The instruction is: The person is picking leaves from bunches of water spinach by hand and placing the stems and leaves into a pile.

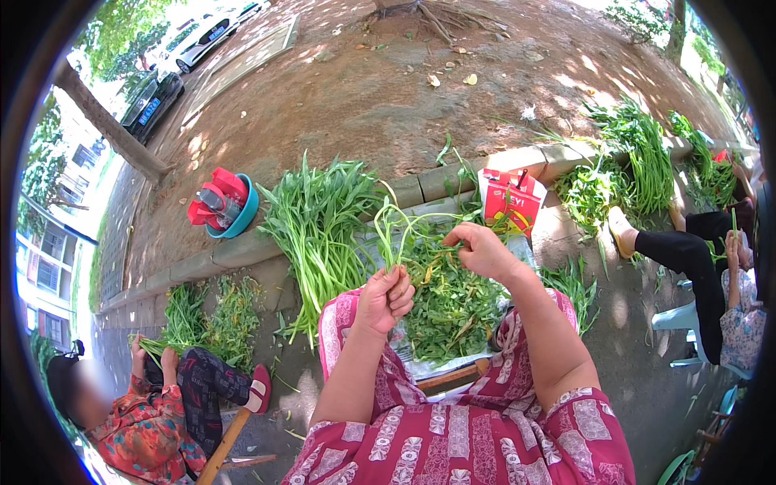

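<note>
My left hand (384,299) is closed around the lower ends of a few curved green vegetable stems (388,233), held upright in front of my knees. To its right, my right hand (477,247) has thumb and fingertips pinched at the leafy end of a stem; its fingertips partly hide what they grip. Below both hands, a heap of torn green leaves (451,318), some yellowed, lies on a plastic sheet (433,367) between my knees. A large bundle of long-stemmed leafy greens (324,236), like water spinach, lies just left of the heap.
A red paper bag (513,203) stands behind the heap by the stone curb (239,253). A teal basin (244,209) with red bags and a bottle sits beyond the curb. Seated people handle greens at left (145,418) and right (742,303). More greens (642,151) lie at right.
</note>
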A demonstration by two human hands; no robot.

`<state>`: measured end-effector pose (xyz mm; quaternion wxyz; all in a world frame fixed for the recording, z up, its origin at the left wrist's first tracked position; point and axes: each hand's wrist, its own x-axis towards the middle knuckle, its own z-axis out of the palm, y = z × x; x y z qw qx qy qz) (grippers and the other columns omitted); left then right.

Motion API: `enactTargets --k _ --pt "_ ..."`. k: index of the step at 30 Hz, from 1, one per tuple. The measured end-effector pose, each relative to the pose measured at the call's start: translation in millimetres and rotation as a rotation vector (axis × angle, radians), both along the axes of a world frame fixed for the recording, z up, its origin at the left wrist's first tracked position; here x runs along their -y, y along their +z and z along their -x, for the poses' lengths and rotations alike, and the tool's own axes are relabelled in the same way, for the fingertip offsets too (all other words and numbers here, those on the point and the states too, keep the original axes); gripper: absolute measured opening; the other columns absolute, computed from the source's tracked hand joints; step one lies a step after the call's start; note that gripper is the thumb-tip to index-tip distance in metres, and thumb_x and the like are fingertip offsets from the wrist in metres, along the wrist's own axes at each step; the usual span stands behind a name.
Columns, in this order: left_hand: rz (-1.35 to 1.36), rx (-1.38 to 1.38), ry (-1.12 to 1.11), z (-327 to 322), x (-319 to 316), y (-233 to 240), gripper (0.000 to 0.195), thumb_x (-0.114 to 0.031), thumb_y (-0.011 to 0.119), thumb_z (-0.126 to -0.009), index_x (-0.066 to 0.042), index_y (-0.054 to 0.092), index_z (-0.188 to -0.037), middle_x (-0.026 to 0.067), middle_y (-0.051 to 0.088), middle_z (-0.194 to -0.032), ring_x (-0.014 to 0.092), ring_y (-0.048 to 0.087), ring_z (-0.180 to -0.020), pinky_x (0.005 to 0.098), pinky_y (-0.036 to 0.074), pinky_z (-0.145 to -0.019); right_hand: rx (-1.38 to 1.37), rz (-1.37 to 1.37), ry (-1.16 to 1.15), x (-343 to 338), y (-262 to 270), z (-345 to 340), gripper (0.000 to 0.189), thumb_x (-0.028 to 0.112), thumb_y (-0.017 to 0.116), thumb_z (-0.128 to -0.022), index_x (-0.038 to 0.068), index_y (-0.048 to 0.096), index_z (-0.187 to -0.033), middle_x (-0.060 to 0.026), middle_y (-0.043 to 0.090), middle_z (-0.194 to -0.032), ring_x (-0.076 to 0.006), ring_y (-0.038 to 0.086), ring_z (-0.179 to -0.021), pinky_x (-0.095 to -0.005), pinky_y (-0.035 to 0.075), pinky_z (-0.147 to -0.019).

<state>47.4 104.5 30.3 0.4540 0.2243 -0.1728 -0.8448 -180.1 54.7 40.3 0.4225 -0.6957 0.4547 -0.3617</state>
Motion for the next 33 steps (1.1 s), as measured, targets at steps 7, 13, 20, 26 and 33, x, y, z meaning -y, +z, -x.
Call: enactTargets --k 7,13,20,26,33 --pt "0.019 0.006 -0.058 6.3 -0.3 -2.4 0.02 -0.023 0.046 -0.093 -0.006 0.055 -0.089 -0.0016 0.034 -0.055 0.009 0.029 -0.043 0.0211 0.025 -0.035 0.061 0.064 0.007 -13.2 -1.5 -31.5 0.018 0.011 0.069 -0.07 0.001 0.063 -0.085 -0.0074 0.058 -0.075 -0.0143 0.055 -0.062 -0.027 0.045 -0.058" --pt "0.031 0.005 -0.074 8.9 -0.2 -6.3 0.02 -0.024 0.045 -0.094 -0.007 0.055 -0.089 -0.0019 0.033 -0.054 0.008 0.028 -0.043 0.0214 0.024 -0.035 -0.047 0.24 -0.02 -14.4 -2.9 -33.3 0.012 0.006 0.066 -0.073 0.0 0.062 -0.082 -0.0068 0.055 -0.07 -0.0137 0.054 -0.06 -0.0265 0.044 -0.056" --pt "0.007 -0.011 -0.053 6.5 -0.4 -6.4 0.02 -0.024 0.046 -0.093 -0.007 0.055 -0.088 -0.0022 0.034 -0.054 0.008 0.028 -0.043 0.0212 0.024 -0.034 0.173 0.014 -0.129 -6.0 3.2 -19.0 0.013 0.01 0.062 -0.076 -0.001 0.058 -0.073 -0.0018 0.051 -0.059 -0.006 0.046 -0.056 -0.0236 0.04 -0.05" --pt "0.005 0.001 -0.043 6.9 -0.7 -4.3 0.02 -0.023 0.046 -0.093 -0.007 0.055 -0.088 -0.0021 0.034 -0.054 0.008 0.029 -0.043 0.0212 0.024 -0.035 0.021 0.028 -0.039 -8.6 4.0 -14.0 0.02 0.015 0.068 -0.075 0.001 0.055 -0.068 -0.0027 0.052 -0.059 -0.0096 0.049 -0.053 -0.0254 0.04 -0.049" --pt "0.001 0.042 -0.058 12.5 -0.8 -3.3 0.02 -0.023 0.045 -0.094 -0.007 0.055 -0.087 -0.0021 0.035 -0.054 0.008 0.028 -0.043 0.0215 0.023 -0.035 -0.166 0.278 -0.054 -17.3 -2.0 -35.5 0.011 0.015 0.064 -0.072 0.006 0.061 -0.079 -0.0085 0.058 -0.078 -0.0267 0.06 -0.07 -0.0352 0.049 -0.063"
